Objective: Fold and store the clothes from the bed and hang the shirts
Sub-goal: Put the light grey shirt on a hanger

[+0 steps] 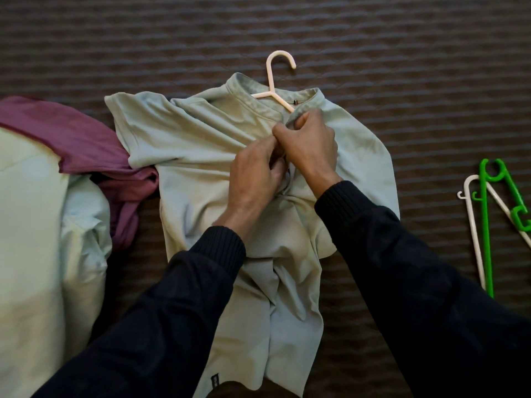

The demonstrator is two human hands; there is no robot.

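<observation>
right now both hands are working at the chest of the pale green shirt [201,145], which is lying face up on the bed [431,81] in the middle of the scene with a white hanger [274,81] already slipped through its collar, the hook pointing to the far side. the left hand [253,176] is pinching the front edge of the cloth with curled fingers, and the right hand [309,145] is gripping the opposite edge just below the collar, the two touching; it looks like they are fastening the placket, though the button itself is hidden. to do this well, it is worth keeping the two edges level and pulled lightly taut, and keeping the collar seated on the hanger's shoulders so the shirt is not sliding off when lifted. at the left, a purple garment [86,145] and another pale garment [34,225] are waiting; at the right, a green hanger [485,225] and a second white hanger [474,225] are lying together, overlapping.
</observation>
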